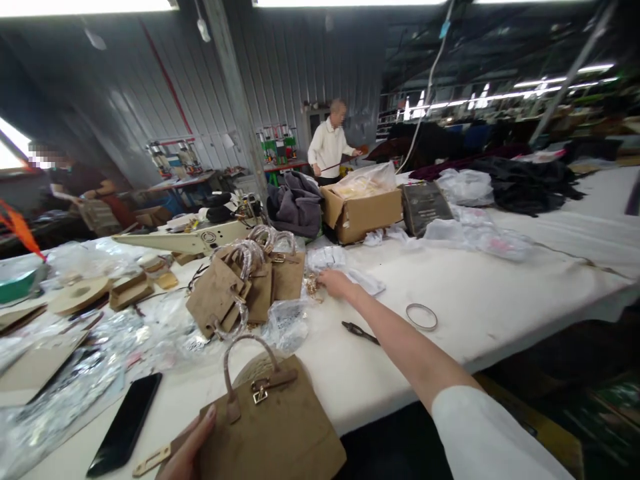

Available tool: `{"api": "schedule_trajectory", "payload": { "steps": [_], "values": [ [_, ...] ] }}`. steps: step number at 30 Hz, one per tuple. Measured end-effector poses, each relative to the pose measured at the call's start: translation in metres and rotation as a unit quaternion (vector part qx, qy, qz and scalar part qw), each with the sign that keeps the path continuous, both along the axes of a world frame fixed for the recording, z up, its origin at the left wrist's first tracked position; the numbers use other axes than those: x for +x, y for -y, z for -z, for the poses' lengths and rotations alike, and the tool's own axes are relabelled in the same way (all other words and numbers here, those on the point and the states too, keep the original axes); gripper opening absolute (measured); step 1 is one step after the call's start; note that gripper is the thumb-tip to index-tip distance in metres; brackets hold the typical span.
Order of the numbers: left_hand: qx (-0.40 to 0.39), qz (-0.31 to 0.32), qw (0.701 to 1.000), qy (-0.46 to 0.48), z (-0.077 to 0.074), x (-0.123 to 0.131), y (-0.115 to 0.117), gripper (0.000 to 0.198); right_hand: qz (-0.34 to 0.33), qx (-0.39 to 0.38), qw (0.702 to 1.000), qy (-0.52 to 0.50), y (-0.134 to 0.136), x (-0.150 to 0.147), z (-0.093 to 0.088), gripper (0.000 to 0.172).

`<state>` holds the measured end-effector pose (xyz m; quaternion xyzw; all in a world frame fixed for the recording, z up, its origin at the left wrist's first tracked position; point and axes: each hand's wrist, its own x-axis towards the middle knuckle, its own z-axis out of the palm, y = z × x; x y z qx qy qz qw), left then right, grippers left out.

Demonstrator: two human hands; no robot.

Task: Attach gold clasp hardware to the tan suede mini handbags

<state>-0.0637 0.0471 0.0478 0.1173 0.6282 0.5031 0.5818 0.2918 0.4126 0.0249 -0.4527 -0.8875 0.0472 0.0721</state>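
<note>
My left hand [193,445] grips the left side of a brown suede handbag [280,427], thumb on its front and the other fingers hidden behind. The bag stands at the table's near edge, with a gold buckle [260,395] below its handle. A strap end with a pale gold metal plate [151,460] sticks out beside that hand. Across the table, my right hand [336,283] reaches to a small heap of gold-coloured metal pieces [313,285], its fingertips closed at them. Whether a piece is pinched there is too small to make out. More brown handbags [220,293] with plastic-wrapped handles are piled left of that hand.
A black phone [125,423] lies at the near left. Dark pliers [360,331] and a thin ring [421,317] lie near my right forearm. Behind stand a cardboard box [370,213] and a tape roll [80,295]. A person in white [330,147] stands beyond the table.
</note>
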Motion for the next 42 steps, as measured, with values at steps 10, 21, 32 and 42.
{"api": "schedule_trajectory", "payload": {
  "steps": [10, 21, 32, 42],
  "values": [
    [0.118, 0.064, 0.991, 0.008, -0.004, 0.001, 0.013, 0.059, -0.005, -0.032, 0.997, 0.074, -0.026, -0.021, 0.012, 0.026],
    [0.16, 0.059, 0.985, 0.041, 0.007, -0.004, 0.022, 0.059, 0.233, 0.028, 0.933, -0.272, 0.021, 0.001, -0.003, 0.032],
    [0.143, 0.034, 0.982, 0.118, 0.039, -0.002, 0.026, 0.058, 0.118, -0.482, 0.551, -0.671, 0.276, -0.097, -0.001, 0.041],
    [0.226, 0.057, 0.959, 0.162, 0.037, -0.006, 0.041, 0.048, 0.075, -0.395, 0.753, -0.521, 0.332, -0.161, 0.001, 0.052]
  ]
}}
